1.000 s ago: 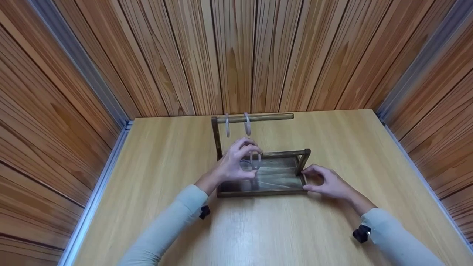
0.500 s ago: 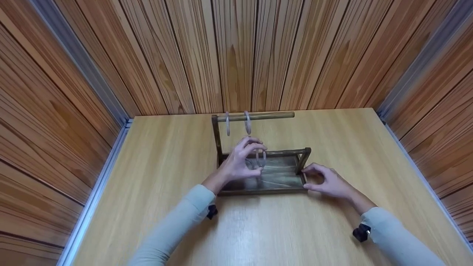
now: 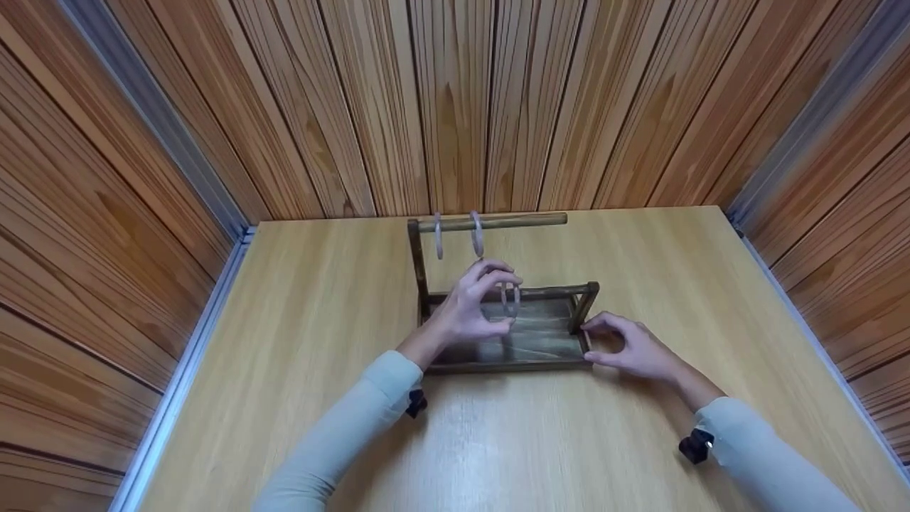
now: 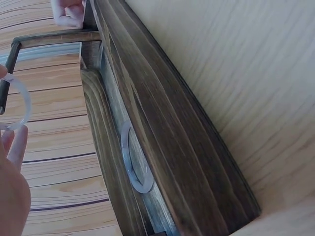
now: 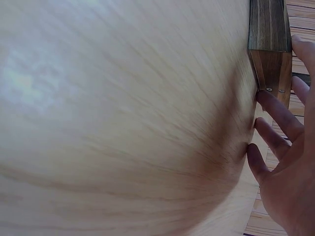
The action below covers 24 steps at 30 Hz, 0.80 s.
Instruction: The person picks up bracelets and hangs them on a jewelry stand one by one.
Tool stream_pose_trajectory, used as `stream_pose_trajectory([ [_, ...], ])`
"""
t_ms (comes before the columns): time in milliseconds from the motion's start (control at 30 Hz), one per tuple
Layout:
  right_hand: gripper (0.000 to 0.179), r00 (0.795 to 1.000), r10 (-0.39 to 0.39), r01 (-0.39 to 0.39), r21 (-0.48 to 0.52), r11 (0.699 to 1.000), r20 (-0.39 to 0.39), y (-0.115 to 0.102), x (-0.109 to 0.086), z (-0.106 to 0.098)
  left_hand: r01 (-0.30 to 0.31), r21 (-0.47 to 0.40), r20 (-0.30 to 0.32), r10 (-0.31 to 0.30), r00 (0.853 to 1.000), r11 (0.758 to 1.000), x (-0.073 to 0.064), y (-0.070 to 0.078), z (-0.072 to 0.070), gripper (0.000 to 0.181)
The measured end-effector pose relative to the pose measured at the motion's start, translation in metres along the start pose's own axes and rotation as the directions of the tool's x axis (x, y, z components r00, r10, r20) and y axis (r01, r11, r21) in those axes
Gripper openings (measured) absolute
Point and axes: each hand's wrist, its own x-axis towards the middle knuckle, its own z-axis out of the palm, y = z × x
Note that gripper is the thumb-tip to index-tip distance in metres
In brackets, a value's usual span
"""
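My left hand (image 3: 466, 306) pinches a pale translucent bangle (image 4: 25, 105) upright between thumb and fingertips, over a dark wooden stand (image 3: 547, 331) with a shallow tray. Two similar bangles hang from the stand's raised bar (image 3: 533, 220): one bangle (image 3: 439, 238) near the upright, another bangle (image 3: 477, 235) a little further right. The left wrist view shows one more bangle (image 4: 127, 152) lying in the tray, mostly hidden behind my left hand in the head view. My right hand (image 3: 633, 348) holds the tray's right end, thumb at the front corner and fingers by the short post.
The stand rests on a light wood table (image 3: 512, 441). Its free bar end points right, and a low rail (image 3: 554, 292) runs along the tray's back. Wood-plank walls (image 3: 455, 107) enclose the table at the back and both sides.
My left hand has shifted to the right and slightly up with the bangle, passing along over the tray. The right hand keeps its place at the stand's end.
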Motion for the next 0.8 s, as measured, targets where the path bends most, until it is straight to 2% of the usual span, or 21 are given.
stream_pose_trajectory([
  [333,0.046,1.000,0.008,-0.008,-0.023,1.000,0.006,-0.001,-0.001,0.000,0.023,-0.007,0.025,-0.023,0.999,1.000,0.005,0.003,0.003,0.060],
  [800,0.045,1.000,0.005,-0.005,0.006,1.000,0.003,0.000,-0.001,-0.001,0.077,0.020,0.059,-0.078,0.995,0.997,0.015,0.007,0.004,0.058],
])
